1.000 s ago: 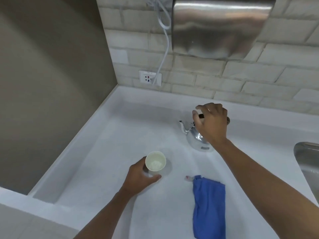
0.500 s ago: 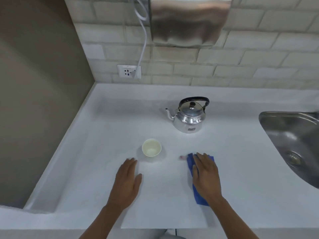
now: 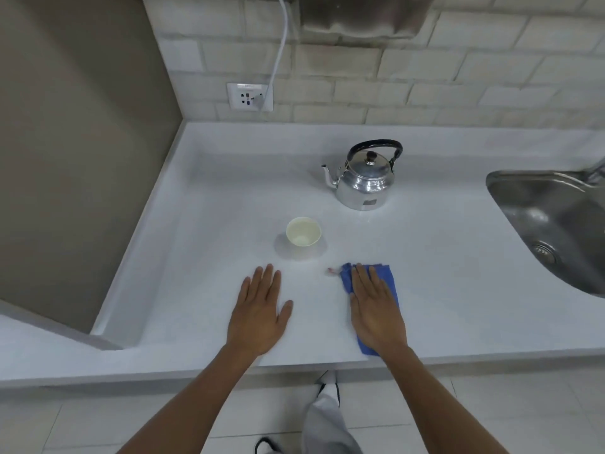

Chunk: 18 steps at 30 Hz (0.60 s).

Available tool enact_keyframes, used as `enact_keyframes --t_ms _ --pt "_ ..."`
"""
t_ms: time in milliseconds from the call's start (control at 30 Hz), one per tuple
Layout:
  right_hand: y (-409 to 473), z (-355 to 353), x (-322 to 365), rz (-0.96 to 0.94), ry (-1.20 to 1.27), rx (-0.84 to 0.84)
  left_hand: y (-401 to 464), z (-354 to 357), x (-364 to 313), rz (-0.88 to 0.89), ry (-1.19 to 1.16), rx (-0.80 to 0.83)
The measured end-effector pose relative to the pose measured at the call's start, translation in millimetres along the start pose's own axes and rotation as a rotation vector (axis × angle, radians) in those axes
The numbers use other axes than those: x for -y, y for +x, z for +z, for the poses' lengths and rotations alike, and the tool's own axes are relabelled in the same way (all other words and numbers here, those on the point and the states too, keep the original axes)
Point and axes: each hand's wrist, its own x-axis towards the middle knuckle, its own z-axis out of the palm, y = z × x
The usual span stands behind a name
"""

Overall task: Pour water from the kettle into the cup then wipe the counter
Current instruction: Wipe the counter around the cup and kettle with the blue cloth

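Under flat right hand [image 3: 376,309], blue cloth [image 3: 389,276]

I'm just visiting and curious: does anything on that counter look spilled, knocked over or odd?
Nothing stands out. The kettle and cup stand upright and apart, and no puddle shows on the counter. The right hand lies flat on the blue cloth; the left hand rests on bare counter.

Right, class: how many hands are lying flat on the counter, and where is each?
2. The left hand lies flat on the bare counter in front of the cup; the right hand presses on the blue cloth. None hidden.
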Motion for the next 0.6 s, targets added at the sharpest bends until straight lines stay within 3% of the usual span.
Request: enact_keyframes --t_ms 200,433,600 --pt "-51.0 -7.3 -18.4 0.016 -0.01 -0.007 -9.6 4.5 0.5 0.0 0.013 -0.009" --pt "13.0 -11.5 -10.4 0.267 -0.099 -0.009 -7.5 5.2 -1.1 -0.021 -0.007 -0.002" --pt "2.1 0.8 22.0 0.119 -0.055 -0.079 -6.7 7.6 2.1 -0.021 0.005 0.006"
